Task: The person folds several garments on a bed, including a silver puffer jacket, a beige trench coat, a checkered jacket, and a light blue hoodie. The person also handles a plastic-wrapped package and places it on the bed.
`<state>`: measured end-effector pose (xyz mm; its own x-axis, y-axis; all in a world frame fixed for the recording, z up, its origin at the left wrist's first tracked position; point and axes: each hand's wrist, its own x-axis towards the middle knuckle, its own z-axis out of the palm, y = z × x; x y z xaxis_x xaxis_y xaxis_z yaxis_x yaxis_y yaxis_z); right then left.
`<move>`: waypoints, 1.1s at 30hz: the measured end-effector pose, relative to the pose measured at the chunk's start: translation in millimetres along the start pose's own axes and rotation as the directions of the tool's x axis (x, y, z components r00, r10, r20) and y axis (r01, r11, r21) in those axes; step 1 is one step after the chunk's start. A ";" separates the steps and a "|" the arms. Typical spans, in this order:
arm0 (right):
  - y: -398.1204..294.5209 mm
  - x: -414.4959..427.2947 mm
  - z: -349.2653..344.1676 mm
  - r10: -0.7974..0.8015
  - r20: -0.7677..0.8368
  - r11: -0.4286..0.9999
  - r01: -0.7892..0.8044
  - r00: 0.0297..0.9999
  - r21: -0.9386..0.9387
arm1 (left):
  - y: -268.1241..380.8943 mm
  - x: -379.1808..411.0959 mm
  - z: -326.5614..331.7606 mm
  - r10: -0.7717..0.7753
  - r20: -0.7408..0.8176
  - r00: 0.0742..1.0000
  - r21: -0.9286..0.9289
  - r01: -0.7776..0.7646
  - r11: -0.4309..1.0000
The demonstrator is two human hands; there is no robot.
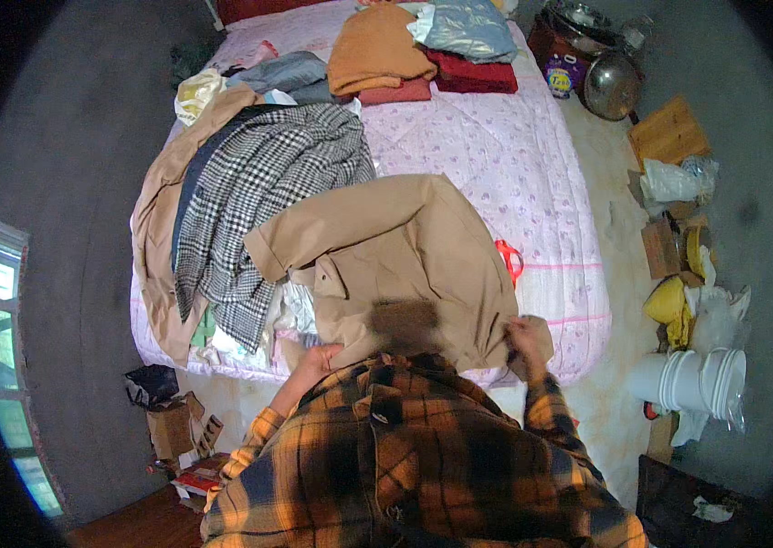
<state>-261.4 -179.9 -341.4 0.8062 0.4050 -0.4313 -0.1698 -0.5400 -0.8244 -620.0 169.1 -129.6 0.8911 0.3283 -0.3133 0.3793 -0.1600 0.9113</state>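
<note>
A tan jacket (386,260) lies spread on the near part of the bed, one sleeve reaching left over a black-and-white checked garment (256,185). My left hand (321,359) grips the jacket's near left edge. On the right, my right hand (527,340) is closed on the jacket's fabric by its near right edge. A pocket flap with a button shows near the jacket's left side. Part of the near edge is hidden behind my plaid shirt. A red strap (509,262) lies just right of the jacket.
The bed's floral quilt (468,137) bears a folded orange blanket (376,51), dark red folded cloth (472,72) and another tan garment (160,205). White buckets (687,383) and a wooden board (670,130) stand at the right wall. A cardboard box (170,428) is at lower left.
</note>
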 end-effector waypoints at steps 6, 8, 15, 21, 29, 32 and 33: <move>-215.8 -96.7 159.0 -0.702 0.562 0.691 0.608 0.437 0.390 | 24.0 17.5 10.6 0.197 0.160 0.967 0.027 -0.204 0.979; -281.3 -135.4 172.8 -0.736 0.614 0.655 0.529 0.286 0.539 | 29.2 2.3 10.2 0.162 0.101 0.982 0.015 -0.164 0.986; -285.3 -120.3 179.3 -0.475 0.871 0.854 0.304 0.125 0.423 | 79.3 8.7 15.7 0.151 -0.013 0.988 -0.297 -0.148 0.943; -306.9 -87.7 213.0 -0.403 0.915 0.839 0.388 -0.031 0.383 | 33.8 6.2 7.6 -0.057 0.174 0.983 -0.552 0.145 0.821; -358.3 -8.2 308.1 -0.467 0.741 0.587 0.796 0.482 -0.148 | -9.8 -9.3 32.6 0.057 0.053 0.997 -0.640 -0.010 0.769; -347.8 -15.9 337.9 -0.374 0.648 0.651 0.685 0.664 -0.327 | -51.8 -29.6 43.8 -0.167 -0.095 0.981 -0.523 0.094 0.847; -344.1 -23.5 346.8 -0.279 0.608 0.687 0.597 0.743 -0.415 | -67.0 -38.4 49.0 -0.200 -0.144 0.969 -0.376 0.133 0.917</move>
<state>-418.4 252.3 -174.8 0.3022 0.9002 -0.3137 0.5999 -0.4353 -0.6713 -667.4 121.7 -191.7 0.7521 0.4838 -0.4475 0.3729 0.2474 0.8943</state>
